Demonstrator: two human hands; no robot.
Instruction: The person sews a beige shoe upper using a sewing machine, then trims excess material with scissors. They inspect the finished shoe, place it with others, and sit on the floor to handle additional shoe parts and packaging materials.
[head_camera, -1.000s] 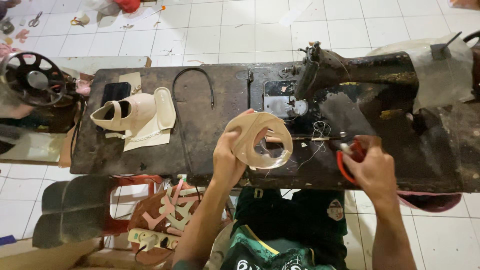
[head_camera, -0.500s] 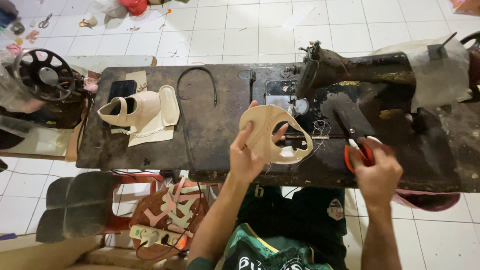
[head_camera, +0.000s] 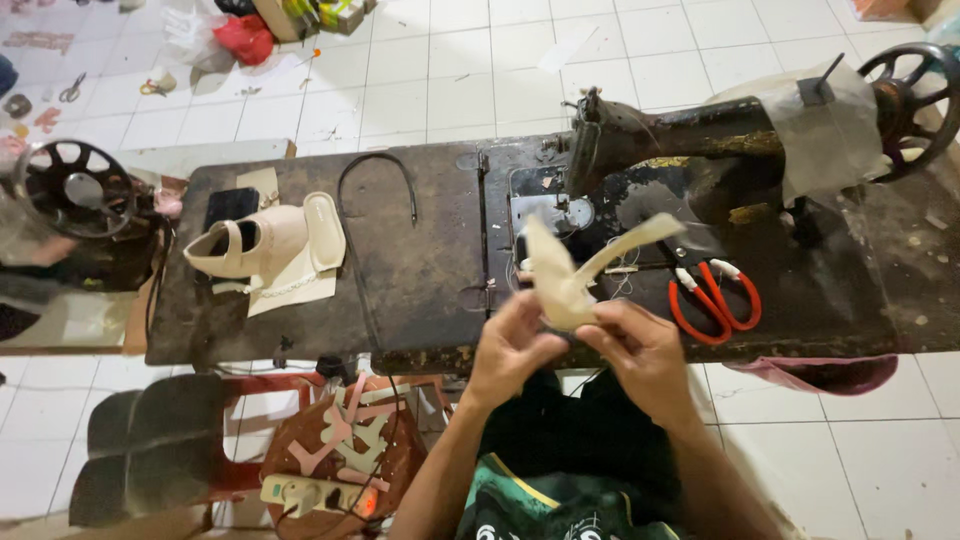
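The table (head_camera: 400, 280) carries a black sewing machine (head_camera: 700, 150) at its right half. Red scissors (head_camera: 712, 300) lie on the table, just right of the hands and apart from them. A cream shoe upper (head_camera: 565, 275) is raised over the table's near edge, in front of the machine. The left hand (head_camera: 510, 345) grasps its lower left edge; the right hand (head_camera: 640, 345) pinches its lower right edge. The upper stands above both hands.

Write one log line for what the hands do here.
left hand: holds cream cut-out piece | right hand: holds it too | red scissors: on table
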